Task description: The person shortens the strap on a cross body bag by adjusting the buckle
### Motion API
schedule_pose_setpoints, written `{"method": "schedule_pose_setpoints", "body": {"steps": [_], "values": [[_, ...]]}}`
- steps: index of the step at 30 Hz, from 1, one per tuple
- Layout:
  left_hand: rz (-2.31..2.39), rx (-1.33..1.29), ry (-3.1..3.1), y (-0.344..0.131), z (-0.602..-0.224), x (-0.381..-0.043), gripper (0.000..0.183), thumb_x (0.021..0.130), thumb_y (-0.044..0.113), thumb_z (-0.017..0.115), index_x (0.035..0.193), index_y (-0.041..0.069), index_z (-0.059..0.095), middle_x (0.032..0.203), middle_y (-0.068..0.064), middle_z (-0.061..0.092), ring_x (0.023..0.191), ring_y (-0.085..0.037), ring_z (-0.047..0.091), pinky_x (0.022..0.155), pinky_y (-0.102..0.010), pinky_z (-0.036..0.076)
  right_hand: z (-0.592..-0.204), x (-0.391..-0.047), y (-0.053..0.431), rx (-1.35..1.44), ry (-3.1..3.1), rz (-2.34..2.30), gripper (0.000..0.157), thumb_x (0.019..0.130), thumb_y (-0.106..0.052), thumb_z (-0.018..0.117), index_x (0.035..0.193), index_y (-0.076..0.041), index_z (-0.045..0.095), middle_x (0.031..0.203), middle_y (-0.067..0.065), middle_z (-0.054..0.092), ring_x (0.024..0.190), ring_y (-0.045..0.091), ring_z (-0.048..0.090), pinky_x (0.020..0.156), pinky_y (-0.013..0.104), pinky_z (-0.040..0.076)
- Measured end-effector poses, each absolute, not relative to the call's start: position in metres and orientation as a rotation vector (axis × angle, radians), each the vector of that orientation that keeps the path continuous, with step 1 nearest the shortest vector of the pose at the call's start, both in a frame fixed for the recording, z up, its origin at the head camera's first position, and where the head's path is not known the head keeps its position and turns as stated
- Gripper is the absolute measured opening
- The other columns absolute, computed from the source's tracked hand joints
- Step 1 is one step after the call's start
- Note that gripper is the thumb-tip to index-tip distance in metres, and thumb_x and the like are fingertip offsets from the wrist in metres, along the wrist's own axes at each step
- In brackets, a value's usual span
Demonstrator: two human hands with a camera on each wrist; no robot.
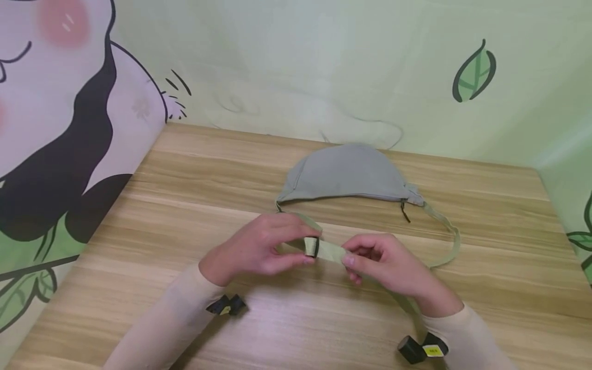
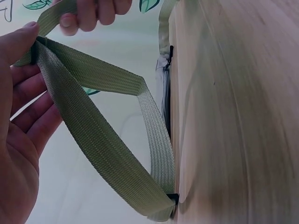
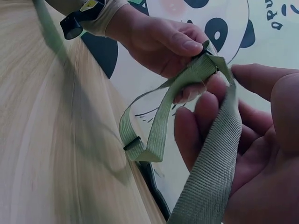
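A grey waist bag lies on the table with its green webbing strap drawn toward me. My left hand pinches the strap at a small black slider buckle. Just to the right, my right hand pinches the flat webbing between thumb and fingers. In the left wrist view the strap hangs from the left fingers in a doubled loop. A second black fitting shows low on that loop in the right wrist view.
The wooden table is bounded behind by a pale green printed wall. A black zipper pull hangs off the bag's right end. The strap's right part curves round beneath my right forearm. Each wrist wears a small black camera.
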State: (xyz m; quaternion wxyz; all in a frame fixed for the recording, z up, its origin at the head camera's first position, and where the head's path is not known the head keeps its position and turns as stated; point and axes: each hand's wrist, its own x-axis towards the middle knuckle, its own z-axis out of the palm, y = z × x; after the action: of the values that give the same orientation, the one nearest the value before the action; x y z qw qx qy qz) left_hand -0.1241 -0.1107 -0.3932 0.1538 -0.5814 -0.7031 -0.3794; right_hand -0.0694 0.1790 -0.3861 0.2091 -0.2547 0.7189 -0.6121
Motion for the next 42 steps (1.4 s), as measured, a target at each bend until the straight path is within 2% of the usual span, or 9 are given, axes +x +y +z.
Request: {"method": "schedule_pose_setpoints", "body": {"steps": [5, 10, 16, 23, 31, 42], "values": [[-1.099, -1.688, -1.978, -0.108, -0.394, -0.125, 0.045, 0.083, 0.016, 0.093, 0.119, -0.002, 0.074, 0.110, -0.012, 0.080, 0.101, -0.020, 0.078, 0.096, -0.027, 0.064, -0.384, -0.069, 0.175, -0.776, 2.052, -1.742, 0.011, 0.106, -0.001, 0.064, 0.104, 0.007, 0.072, 0.072, 0.007, 0.063, 0.064, 0.010, 0.062, 0.056, 0.030, 0.056], [-1.112, -1.692, -1.978, -0.105, -0.395, -0.125, 0.042, 0.087, 0.019, 0.091, 0.120, -0.001, 0.074, 0.109, -0.011, 0.080, 0.099, -0.018, 0.077, 0.095, -0.026, 0.064, -0.380, -0.068, 0.171, -0.782, 2.108, -1.738, 0.012, 0.105, -0.001, 0.065, 0.100, 0.008, 0.072, 0.068, 0.016, 0.060, 0.062, 0.009, 0.061, 0.053, 0.027, 0.051], [-1.105, -1.699, -1.996, -0.103, -0.394, -0.124, 0.039, 0.090, 0.021, 0.090, 0.120, 0.001, 0.075, 0.108, -0.008, 0.080, 0.100, -0.017, 0.077, 0.094, -0.026, 0.064, -0.378, -0.070, 0.165, -0.787, 2.140, -1.702, 0.011, 0.105, -0.001, 0.066, 0.102, 0.006, 0.074, 0.068, 0.011, 0.062, 0.063, 0.009, 0.062, 0.056, 0.029, 0.056], [-1.067, -1.745, -2.024, -0.100, -0.395, -0.124, 0.037, 0.092, 0.023, 0.087, 0.121, 0.004, 0.075, 0.111, -0.006, 0.081, 0.103, -0.016, 0.077, 0.097, -0.026, 0.063, -0.376, -0.072, 0.158, -0.746, 2.131, -1.655, 0.012, 0.105, -0.003, 0.066, 0.104, 0.003, 0.076, 0.073, 0.004, 0.065, 0.066, 0.007, 0.060, 0.056, 0.023, 0.052], [-1.056, -1.721, -2.048, -0.106, -0.394, -0.124, 0.042, 0.087, 0.021, 0.091, 0.120, 0.001, 0.076, 0.112, -0.010, 0.081, 0.104, -0.020, 0.078, 0.098, -0.028, 0.063, -0.380, -0.070, 0.172, -0.649, 2.152, -1.602, 0.015, 0.107, -0.005, 0.063, 0.106, 0.003, 0.076, 0.081, 0.006, 0.074, 0.072, 0.011, 0.071, 0.071, 0.031, 0.064], [-1.073, -1.724, -2.054, -0.110, -0.393, -0.126, 0.042, 0.089, 0.022, 0.090, 0.122, 0.001, 0.075, 0.115, -0.011, 0.080, 0.106, -0.021, 0.078, 0.100, -0.029, 0.063, -0.384, -0.069, 0.182, -0.678, 2.051, -1.685, 0.012, 0.105, -0.003, 0.066, 0.100, 0.006, 0.073, 0.079, -0.004, 0.072, 0.070, 0.009, 0.068, 0.066, 0.031, 0.064]]}}
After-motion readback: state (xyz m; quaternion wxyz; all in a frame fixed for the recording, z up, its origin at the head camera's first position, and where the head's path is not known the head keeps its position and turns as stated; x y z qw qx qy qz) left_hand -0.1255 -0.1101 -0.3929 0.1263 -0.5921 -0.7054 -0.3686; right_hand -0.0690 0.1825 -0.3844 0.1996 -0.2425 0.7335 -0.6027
